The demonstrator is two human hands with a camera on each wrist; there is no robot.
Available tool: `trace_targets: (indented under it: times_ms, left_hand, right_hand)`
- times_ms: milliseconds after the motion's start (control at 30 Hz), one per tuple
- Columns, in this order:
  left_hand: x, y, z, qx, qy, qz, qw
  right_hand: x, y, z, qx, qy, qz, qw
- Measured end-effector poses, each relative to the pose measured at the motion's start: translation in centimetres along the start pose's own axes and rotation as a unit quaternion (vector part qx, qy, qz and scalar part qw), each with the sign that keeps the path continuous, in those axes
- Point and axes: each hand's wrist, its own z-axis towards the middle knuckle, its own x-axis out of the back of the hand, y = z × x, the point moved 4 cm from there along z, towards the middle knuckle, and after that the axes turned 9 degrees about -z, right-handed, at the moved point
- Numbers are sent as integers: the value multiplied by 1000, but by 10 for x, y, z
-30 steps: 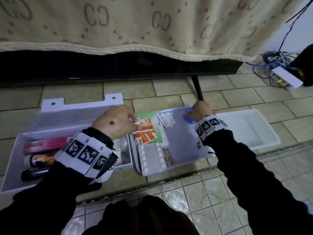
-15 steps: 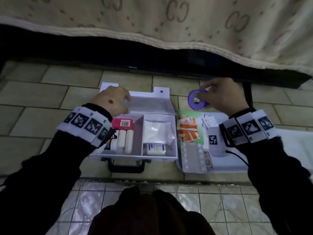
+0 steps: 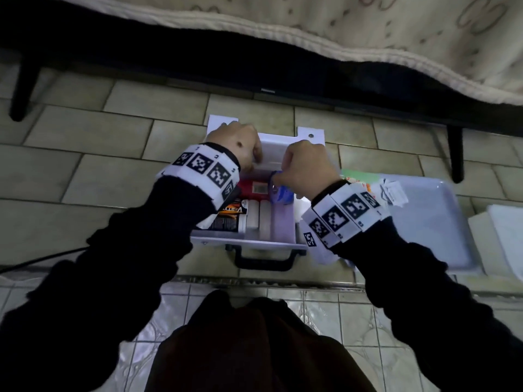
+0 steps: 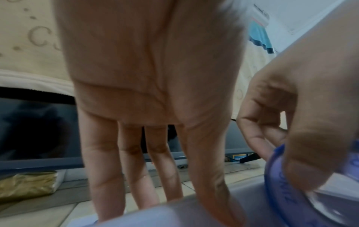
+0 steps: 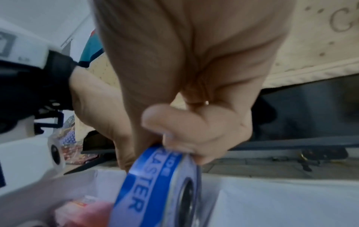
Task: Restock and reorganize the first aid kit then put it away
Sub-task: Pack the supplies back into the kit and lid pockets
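The right hand [image 3: 307, 168] is pinching the blue plaster tape roll [image 5: 155, 182] over the open first aid kit [image 3: 246, 239] on the floor, while the left hand [image 3: 236, 144], fingers straight, is resting on its back wall.

A room in a home, at floor level

A tiled floor [image 3: 119, 154] is seen beneath a dark television [image 3: 198, 60] on thin black legs, draped with a beige patterned cloth [image 3: 396, 32]. A white first aid kit [image 3: 249, 240] with a black handle lies open on the tiles, beside a white tray [image 3: 430, 222].
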Motion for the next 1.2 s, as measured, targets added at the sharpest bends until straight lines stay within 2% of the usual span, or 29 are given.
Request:
trace_targets:
  times_ms: [200, 333, 600, 700, 800, 900, 1100, 1200]
  left_hand:
    - [1, -1, -1, -4, 2, -12, 1000]
    - [1, -1, -2, -4, 4, -22, 1000]
    - [2, -1, -6, -18, 17, -31, 999]
    - [2, -1, -5, -21, 10, -26, 999]
    - [1, -1, -4, -22, 9, -13, 1000]
    - [1, -1, -4, -24, 9, 0, 1000]
    - [2, 1, -8, -10, 2, -29, 1000]
    - [2, 4, -13, -9, -4, -24, 1000]
  right_hand:
    - [-6, -4, 5, -37, -15, -93, 995]
    - [-9, -6, 10, -52, -49, -109, 991]
    - [-14, -15, 4, -17, -66, -132, 989]
    - [-12, -17, -4, -3, -62, -152, 986]
    - [-7, -18, -11, -5, -22, -161, 987]
    - [-6, -15, -16, -5, 2, -143, 990]
    - [-2, 4, -12, 6, -19, -47, 999]
    - [19, 45, -17, -35, 34, 49, 998]
